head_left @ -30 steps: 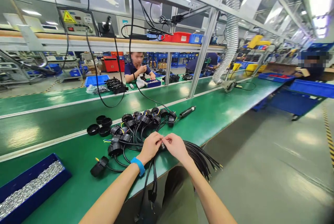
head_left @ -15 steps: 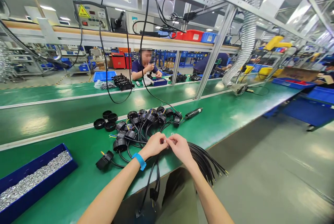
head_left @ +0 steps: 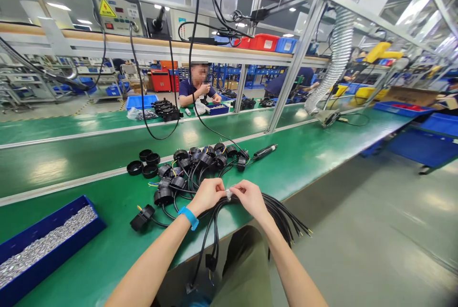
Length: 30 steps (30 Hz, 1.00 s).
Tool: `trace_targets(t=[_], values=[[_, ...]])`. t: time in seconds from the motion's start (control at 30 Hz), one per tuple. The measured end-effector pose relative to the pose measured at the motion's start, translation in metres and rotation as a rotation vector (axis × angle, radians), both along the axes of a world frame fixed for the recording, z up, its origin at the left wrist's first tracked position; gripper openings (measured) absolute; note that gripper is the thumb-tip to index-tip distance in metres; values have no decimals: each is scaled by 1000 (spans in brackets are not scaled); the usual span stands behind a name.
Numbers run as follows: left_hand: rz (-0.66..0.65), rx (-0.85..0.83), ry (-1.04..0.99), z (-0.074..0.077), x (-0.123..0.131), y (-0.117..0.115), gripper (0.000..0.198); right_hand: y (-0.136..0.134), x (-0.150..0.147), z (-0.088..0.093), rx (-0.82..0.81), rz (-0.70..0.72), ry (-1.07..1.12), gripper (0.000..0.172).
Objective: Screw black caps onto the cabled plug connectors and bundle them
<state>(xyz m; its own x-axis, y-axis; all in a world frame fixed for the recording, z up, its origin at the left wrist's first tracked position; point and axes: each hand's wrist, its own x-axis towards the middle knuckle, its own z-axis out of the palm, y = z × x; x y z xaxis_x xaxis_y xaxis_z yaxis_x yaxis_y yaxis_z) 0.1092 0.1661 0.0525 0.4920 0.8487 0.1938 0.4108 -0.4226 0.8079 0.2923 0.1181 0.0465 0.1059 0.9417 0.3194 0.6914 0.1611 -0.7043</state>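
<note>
My left hand [head_left: 208, 195], with a blue wristband, and my right hand [head_left: 249, 196] meet at the near edge of the green bench [head_left: 107, 216]. Both pinch a small pale piece [head_left: 228, 195] between their fingertips, right over a bundle of black cables [head_left: 279, 214]. The cables run from a cluster of black round sockets [head_left: 195, 164] lying behind my hands and hang off the bench edge to the right. One socket with its cable [head_left: 142, 217] lies apart to the left. Loose black caps [head_left: 143, 164] sit beyond it.
A blue tray of small silvery parts [head_left: 43, 245] stands at the left front. A black electric screwdriver [head_left: 265, 152] lies on the bench, its cord hanging from above. A person sits across the conveyor [head_left: 197, 88]. Metal frame posts [head_left: 289, 58] rise behind.
My hands stay together at the cable bundle, working the small pale piece; the view has shifted slightly and the cables have spread a little on the right.
</note>
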Motion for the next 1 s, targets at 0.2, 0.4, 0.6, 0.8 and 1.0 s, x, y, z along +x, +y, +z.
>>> trace_targets(t=[0.2, 0.4, 0.6, 0.8, 1.0], values=[[-111, 12, 152, 2, -16, 6, 14, 4, 25, -8, 37, -72, -109, 26], [-172, 8, 220, 6, -18, 6, 12, 1, 27, -13, 110, -97, -255, 34], [-18, 113, 160, 12, -51, -48, 27, -28, 59, -31, 255, -23, -432, 66], [69, 170, 189, -24, -63, -99, 63, -34, 90, -61, 316, -66, -543, 55], [112, 255, 255, -34, -48, -100, 44, -7, 93, -24, 461, -17, -764, 45]])
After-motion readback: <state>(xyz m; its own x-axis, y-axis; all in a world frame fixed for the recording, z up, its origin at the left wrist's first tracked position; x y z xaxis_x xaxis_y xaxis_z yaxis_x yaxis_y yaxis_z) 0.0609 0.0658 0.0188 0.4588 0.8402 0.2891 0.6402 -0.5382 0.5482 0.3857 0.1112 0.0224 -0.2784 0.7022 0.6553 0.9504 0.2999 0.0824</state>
